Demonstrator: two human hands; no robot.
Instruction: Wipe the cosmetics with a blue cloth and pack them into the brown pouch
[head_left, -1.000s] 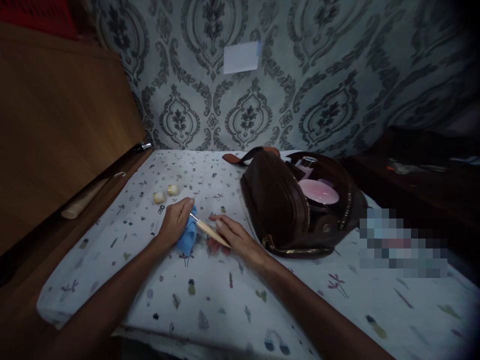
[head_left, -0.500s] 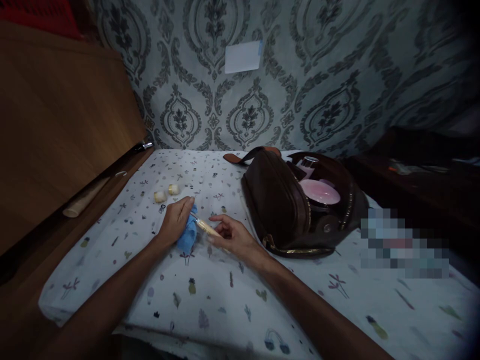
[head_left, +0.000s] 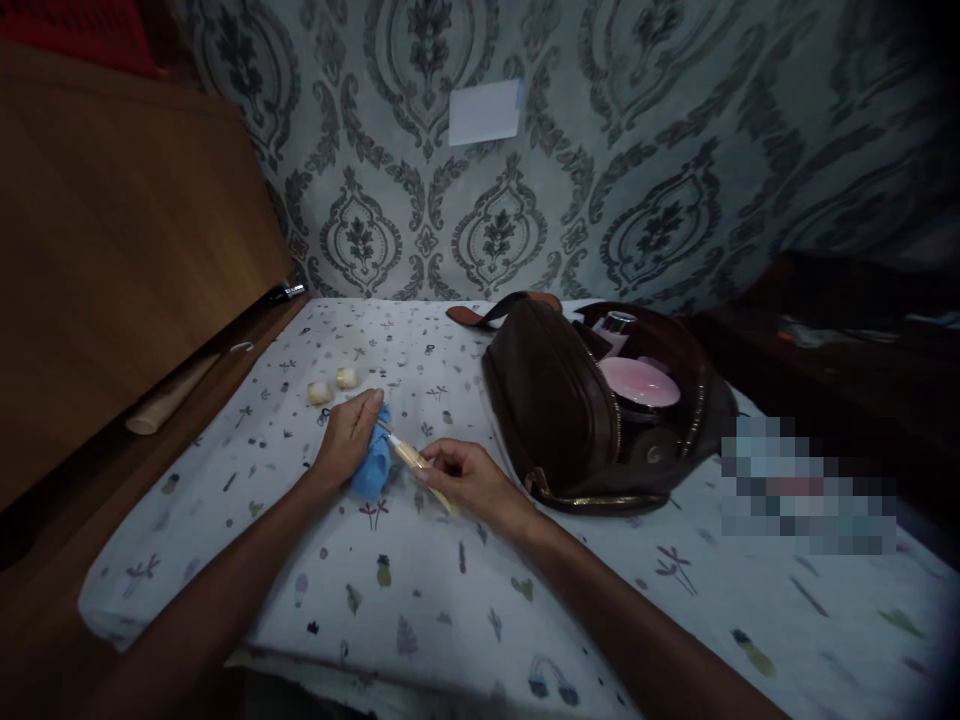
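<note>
My left hand is closed round a crumpled blue cloth on the patterned sheet. My right hand pinches the pale wooden handle of a thin brush, whose metal end goes into the cloth under my left fingers. The brush tip is hidden by the cloth. Two small cream caps lie just beyond my left hand.
An open brown leather bag with a pink round item inside sits to the right of my hands. A wooden board and a pale stick line the left edge. Patterned wallpaper with a white note stands behind.
My right hand has curled its fingers tighter on the brush handle and drawn slightly back. The left hand has shifted a little over the cloth.
</note>
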